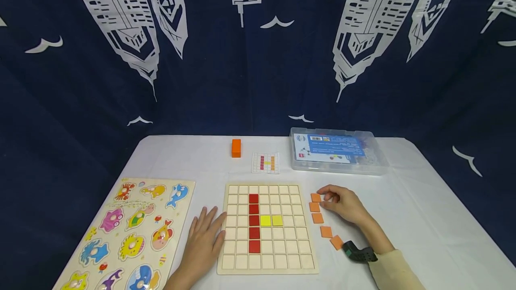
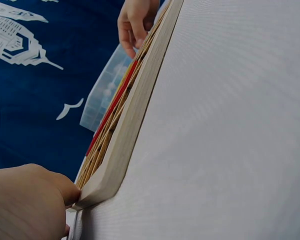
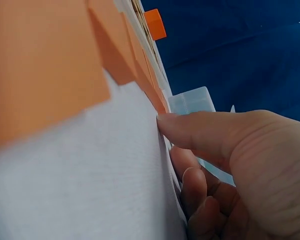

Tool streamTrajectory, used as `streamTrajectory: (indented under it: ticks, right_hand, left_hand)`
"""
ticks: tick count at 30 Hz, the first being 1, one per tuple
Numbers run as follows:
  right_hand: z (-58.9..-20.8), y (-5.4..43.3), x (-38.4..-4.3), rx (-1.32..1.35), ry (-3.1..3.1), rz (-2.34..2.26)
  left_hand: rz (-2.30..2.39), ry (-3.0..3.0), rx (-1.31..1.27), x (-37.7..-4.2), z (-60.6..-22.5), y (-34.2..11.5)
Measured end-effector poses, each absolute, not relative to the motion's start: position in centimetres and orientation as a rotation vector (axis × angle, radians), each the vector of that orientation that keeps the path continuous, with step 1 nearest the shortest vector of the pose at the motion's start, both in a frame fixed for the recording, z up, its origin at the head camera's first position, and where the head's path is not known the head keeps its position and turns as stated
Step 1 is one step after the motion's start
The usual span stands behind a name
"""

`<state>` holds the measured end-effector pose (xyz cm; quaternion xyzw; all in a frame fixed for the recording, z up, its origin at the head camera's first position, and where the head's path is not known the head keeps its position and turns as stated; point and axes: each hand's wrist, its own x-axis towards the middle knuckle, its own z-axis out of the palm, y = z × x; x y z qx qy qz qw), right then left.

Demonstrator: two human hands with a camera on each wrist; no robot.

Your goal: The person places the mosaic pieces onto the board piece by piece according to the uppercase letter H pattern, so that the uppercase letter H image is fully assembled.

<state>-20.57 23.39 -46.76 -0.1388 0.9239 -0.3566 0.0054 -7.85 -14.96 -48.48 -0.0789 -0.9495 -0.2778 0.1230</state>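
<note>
From the head camera, we look down on a table with a white cloth (image 1: 427, 218), with a dark blue curtain (image 1: 250, 79) behind it. In the middle lies a wooden grid board (image 1: 268, 271), seven squares by seven. Five red tiles (image 1: 254, 220) run down its third column from the left, and two yellow tiles (image 1: 271, 220) extend rightward from the middle red one. Just beside the board's right edge, five orange tiles (image 1: 317, 218) form a loose, bending line on the cloth. The left hand (image 1: 204, 236) lies at the board's left side, its fingers extended and slightly spread. The right hand (image 1: 342, 202) has its thumb and forefinger bent at the farthest orange tile; we cannot tell whether they pinch it. Only the head camera shows us the small pattern card (image 1: 265, 163) beyond the board and the animal puzzle (image 1: 147, 218) to the left. The left wrist camera gives us what that view misses: the board's thick side and rounded corner, with the left hand touching its edge. In the right wrist view, we find the thumb tip meeting an orange tile's edge, the other fingers curled beneath, and, farther off, an orange block (image 1: 236, 148) and part of a clear plastic box (image 1: 338, 152).
</note>
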Motion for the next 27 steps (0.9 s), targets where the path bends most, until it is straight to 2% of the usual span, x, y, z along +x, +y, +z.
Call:
streamTrajectory:
  ticks: [12,27]
  right_hand:
    - [-46.9,23.5,-20.6,-0.443,2.889,-1.156]
    - [-45.2,24.3,-20.5,-0.289,2.843,-1.218]
  left_hand:
    - [-0.820,-2.778,-0.224,-7.9,-48.6,-15.0]
    - [-0.810,-2.772,-0.222,-7.9,-48.7,-15.1]
